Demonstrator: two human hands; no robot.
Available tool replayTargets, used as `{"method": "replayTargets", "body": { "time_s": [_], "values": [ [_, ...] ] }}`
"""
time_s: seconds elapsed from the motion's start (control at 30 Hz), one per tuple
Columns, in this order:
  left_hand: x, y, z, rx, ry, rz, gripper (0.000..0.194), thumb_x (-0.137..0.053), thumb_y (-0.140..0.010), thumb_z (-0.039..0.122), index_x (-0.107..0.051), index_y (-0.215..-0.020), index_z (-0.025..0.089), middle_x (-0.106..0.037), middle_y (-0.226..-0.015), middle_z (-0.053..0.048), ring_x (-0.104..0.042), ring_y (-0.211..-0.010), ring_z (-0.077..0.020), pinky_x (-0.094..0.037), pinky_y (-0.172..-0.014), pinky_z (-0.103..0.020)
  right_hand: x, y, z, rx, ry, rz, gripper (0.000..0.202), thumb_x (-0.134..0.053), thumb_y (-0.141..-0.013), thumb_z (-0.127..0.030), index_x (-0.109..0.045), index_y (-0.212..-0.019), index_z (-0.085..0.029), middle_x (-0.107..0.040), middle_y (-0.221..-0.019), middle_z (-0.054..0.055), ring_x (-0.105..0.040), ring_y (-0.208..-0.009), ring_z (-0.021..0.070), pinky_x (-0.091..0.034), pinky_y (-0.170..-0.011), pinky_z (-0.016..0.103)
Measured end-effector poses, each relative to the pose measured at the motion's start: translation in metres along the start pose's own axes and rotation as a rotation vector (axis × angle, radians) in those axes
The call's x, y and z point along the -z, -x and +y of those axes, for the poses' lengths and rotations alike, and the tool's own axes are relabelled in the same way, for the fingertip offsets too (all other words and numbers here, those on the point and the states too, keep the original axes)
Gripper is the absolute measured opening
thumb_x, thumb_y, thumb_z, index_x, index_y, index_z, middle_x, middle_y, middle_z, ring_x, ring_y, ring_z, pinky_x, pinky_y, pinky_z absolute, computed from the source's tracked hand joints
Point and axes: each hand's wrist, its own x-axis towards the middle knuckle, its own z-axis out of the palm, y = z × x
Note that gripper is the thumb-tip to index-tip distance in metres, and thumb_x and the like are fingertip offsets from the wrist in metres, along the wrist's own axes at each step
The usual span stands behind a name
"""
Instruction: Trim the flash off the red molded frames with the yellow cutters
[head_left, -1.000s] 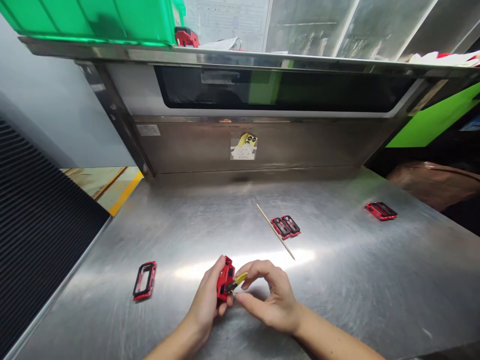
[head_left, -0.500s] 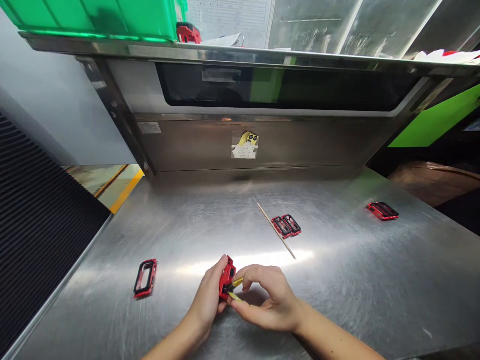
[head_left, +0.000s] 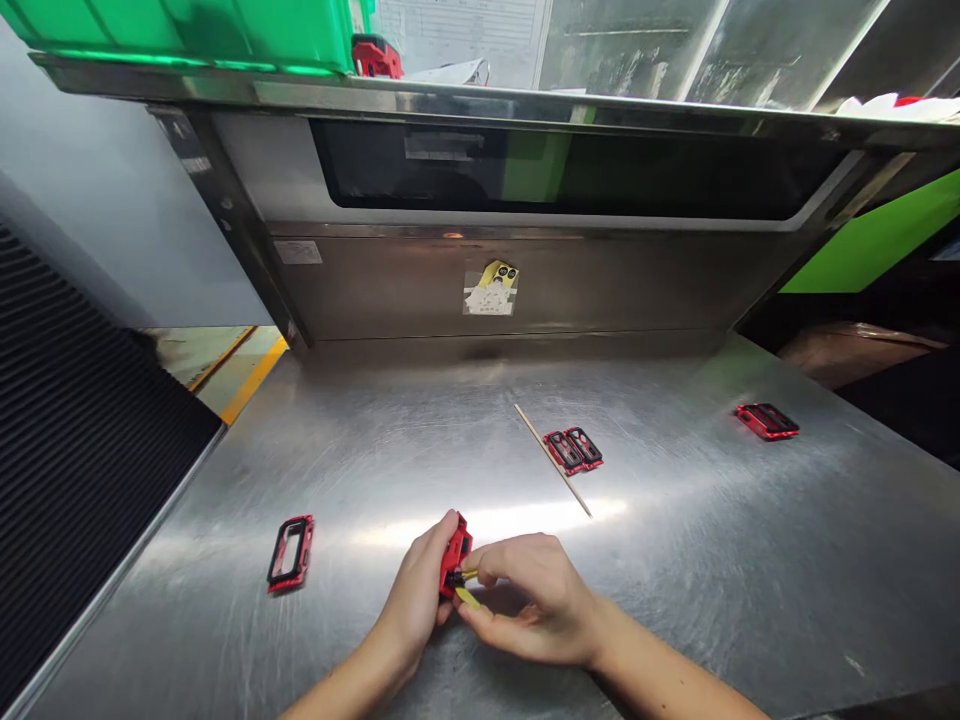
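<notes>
My left hand [head_left: 416, 598] grips a small red plastic frame [head_left: 454, 553], held on edge just above the steel table [head_left: 675, 560]. My right hand [head_left: 529, 598] pinches a thin yellow strip [head_left: 468, 596] against the side of that red frame, with the fingers curled over it. Both hands meet near the table's front edge, at the middle. Most of the frame is hidden by my fingers.
Another red frame [head_left: 289, 552] lies flat to the left. A thin wooden stick [head_left: 553, 460] and a pair of red frames [head_left: 573, 449] lie further back, a fourth red piece [head_left: 767, 420] at far right. A metal back panel with a taped yellow label [head_left: 489, 288] rises behind.
My right hand has drawn closer to the red frame and curled over it. The yellow strip, sticking out a second ago, now lies lower and tighter against the frame.
</notes>
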Motion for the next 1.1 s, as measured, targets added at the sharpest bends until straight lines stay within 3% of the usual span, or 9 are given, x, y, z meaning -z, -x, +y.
{"method": "replayTargets", "body": {
  "time_s": [0.17, 0.33, 0.5, 0.67, 0.83, 0.97, 1.1],
  "values": [
    [0.001, 0.001, -0.002, -0.029, 0.009, 0.020, 0.049, -0.064, -0.062, 0.066, -0.047, -0.064, 0.020, -0.040, -0.052, 0.009, -0.030, -0.043, -0.0064, -0.019, -0.040, -0.018, 0.000, -0.002, -0.001, 0.039, 0.021, 0.004, 0.006, -0.053, -0.090, -0.022, -0.057, -0.090, -0.019, -0.065, -0.064, 0.002, -0.060, -0.051, 0.0142, -0.043, -0.048, 0.023],
    [0.002, -0.003, -0.006, -0.032, -0.050, -0.033, 0.049, -0.058, -0.067, 0.067, -0.042, -0.059, 0.022, -0.035, -0.045, 0.010, -0.023, -0.036, -0.0049, -0.015, -0.035, -0.018, 0.001, -0.003, -0.002, 0.044, 0.023, -0.067, 0.009, -0.049, -0.093, -0.023, -0.057, -0.089, -0.020, -0.064, -0.062, 0.001, -0.056, -0.048, 0.0142, -0.040, -0.047, 0.025],
    [0.000, -0.002, -0.004, -0.044, -0.069, -0.056, 0.048, -0.058, -0.068, 0.065, -0.042, -0.056, 0.021, -0.034, -0.040, 0.010, -0.025, -0.032, -0.0046, -0.015, -0.032, -0.018, 0.004, -0.005, -0.003, 0.064, 0.051, -0.097, 0.019, -0.044, -0.097, -0.023, -0.056, -0.083, -0.019, -0.059, -0.057, 0.000, -0.051, -0.044, 0.0143, -0.037, -0.045, 0.027],
    [0.002, -0.002, -0.003, -0.017, -0.081, -0.069, 0.052, -0.054, -0.066, 0.071, -0.046, -0.058, 0.020, -0.039, -0.037, 0.008, -0.030, -0.032, -0.0055, -0.016, -0.033, -0.017, 0.003, -0.003, 0.000, 0.059, -0.039, 0.054, 0.013, -0.051, -0.096, -0.020, -0.057, -0.085, -0.018, -0.066, -0.065, 0.003, -0.062, -0.054, 0.0143, -0.046, -0.051, 0.023],
    [0.005, -0.003, -0.001, -0.008, -0.120, -0.047, 0.058, -0.053, -0.060, 0.077, -0.051, -0.060, 0.018, -0.044, -0.033, 0.006, -0.030, -0.030, -0.0050, -0.017, -0.033, -0.017, 0.007, -0.002, 0.003, -0.117, -0.204, 0.222, 0.011, -0.064, -0.085, -0.018, -0.054, -0.082, -0.020, -0.070, -0.076, 0.005, -0.068, -0.065, 0.0170, -0.054, -0.060, 0.024],
    [0.005, -0.001, -0.001, -0.010, -0.122, -0.036, 0.060, -0.054, -0.057, 0.079, -0.051, -0.059, 0.019, -0.045, -0.033, 0.005, -0.031, -0.030, -0.0050, -0.018, -0.033, -0.017, 0.010, -0.005, 0.001, -0.178, -0.318, 0.249, 0.016, -0.065, -0.082, -0.012, -0.051, -0.081, -0.021, -0.071, -0.079, 0.003, -0.068, -0.066, 0.0155, -0.055, -0.062, 0.023],
    [0.005, -0.001, -0.001, -0.002, -0.120, -0.030, 0.060, -0.054, -0.058, 0.078, -0.052, -0.061, 0.018, -0.045, -0.033, 0.006, -0.031, -0.030, -0.0053, -0.019, -0.033, -0.017, 0.009, -0.005, 0.000, -0.194, -0.282, 0.236, 0.017, -0.066, -0.080, -0.012, -0.051, -0.080, -0.021, -0.071, -0.078, 0.003, -0.068, -0.068, 0.0160, -0.054, -0.064, 0.024]
  ]
}}
